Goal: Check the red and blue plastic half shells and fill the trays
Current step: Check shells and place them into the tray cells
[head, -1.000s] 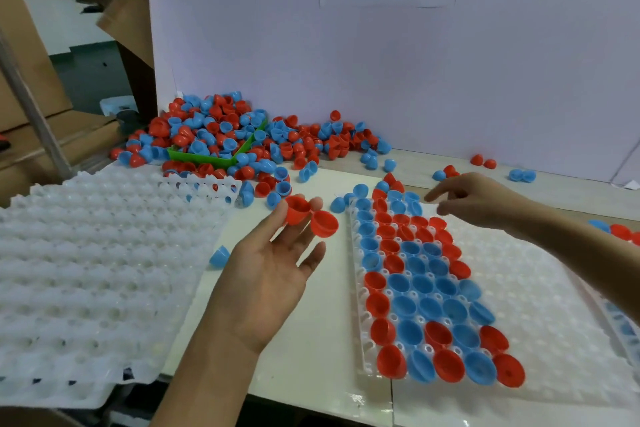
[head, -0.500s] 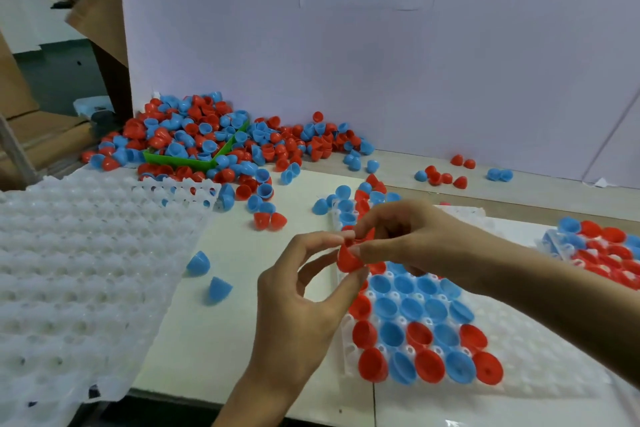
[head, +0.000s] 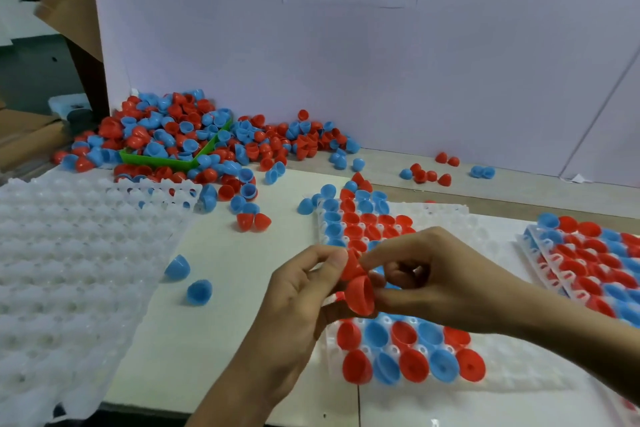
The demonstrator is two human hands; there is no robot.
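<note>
Shells, two red ones, sit between both hands above the near end of the middle tray. I see the left hand pinching the upper shell between thumb and forefinger, its other fingers curled beneath. The right hand grips the lower shell, thumb under its rim, forefinger reaching onto the upper one; the two shells touch.

The middle tray is filled along its left side with red and blue shells, open side up; its right part shows bare white cups. Its near edge lies close to the table edge. Between this tray and the empty tray on the left runs a strip of bare white tabletop where two loose blue shells lie dome up, with two red ones farther back. The empty tray overhangs the near table edge.

On the right, a full tray lies just beside the middle one, cut off by the frame. At the back, against the white board, a heap of mixed shells covers a green bin and spills onto the table. A few stray shells lie along the board's foot, well apart from the hands.
</note>
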